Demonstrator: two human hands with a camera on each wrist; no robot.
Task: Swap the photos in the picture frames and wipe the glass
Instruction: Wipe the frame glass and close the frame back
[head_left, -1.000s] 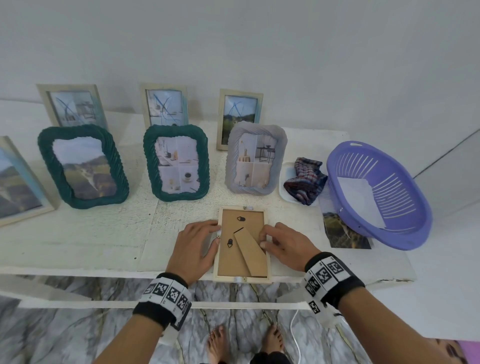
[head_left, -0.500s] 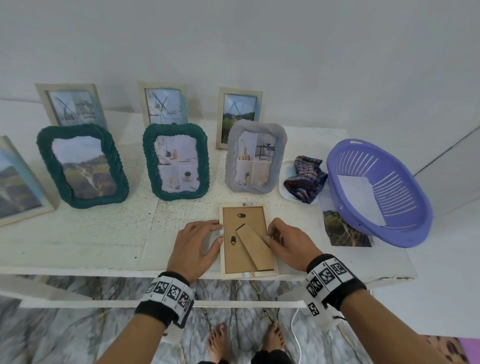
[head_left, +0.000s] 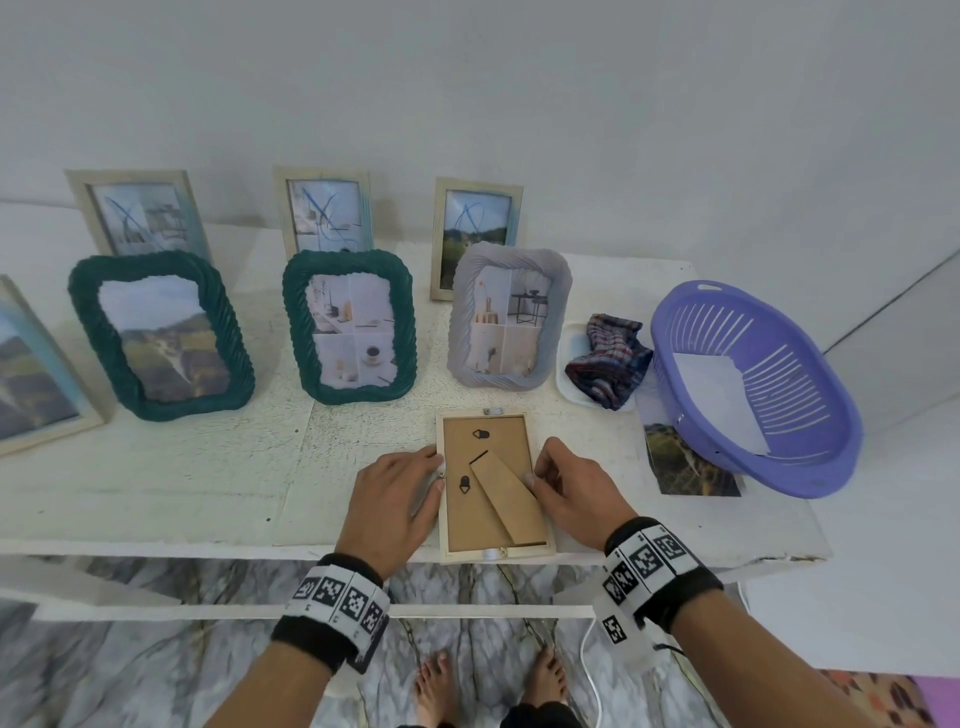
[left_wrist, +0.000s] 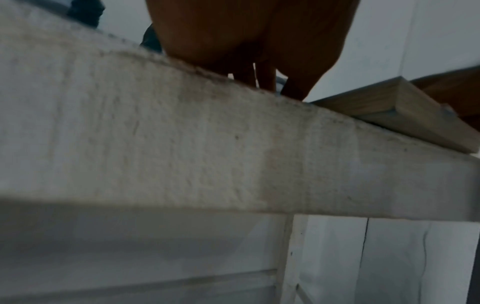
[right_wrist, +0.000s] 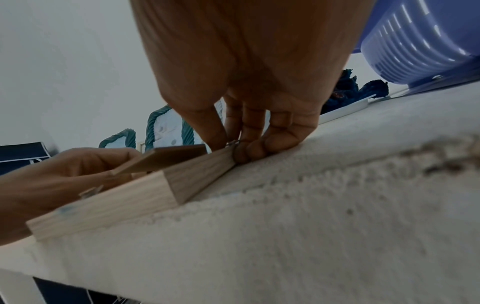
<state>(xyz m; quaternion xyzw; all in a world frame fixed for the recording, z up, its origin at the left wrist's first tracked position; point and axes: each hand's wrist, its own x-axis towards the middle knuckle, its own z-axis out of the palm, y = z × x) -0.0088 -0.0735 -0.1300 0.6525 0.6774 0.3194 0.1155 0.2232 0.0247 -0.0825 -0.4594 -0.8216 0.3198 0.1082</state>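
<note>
A light wooden picture frame (head_left: 467, 519) lies face down at the table's front edge, brown backing up, its easel stand (head_left: 511, 504) slanting across it. My left hand (head_left: 436, 470) lies on the table with fingertips and thumb touching the frame's left rail. My right hand (head_left: 537, 475) pinches the right rail, thumb on top and fingers curled against the outer side. In the right wrist view the right hand (right_wrist: 233, 144) pinches at a small metal tab on the frame (right_wrist: 130, 197). The left wrist view shows the left hand (left_wrist: 259, 41) beside the frame's corner (left_wrist: 405, 115).
A loose landscape photo (head_left: 685, 462) lies partly under a purple basket (head_left: 810, 467) holding white paper. A checked cloth (head_left: 608, 364) sits on a white tray (head_left: 569, 374). Two green frames (head_left: 161, 332), a grey one (head_left: 509, 317) and several wooden ones stand behind.
The frame has turned slightly, its near end swinging right. My right fingertips have slid off the easel stand to the right rail. The left hand has stayed by the left rail.
</note>
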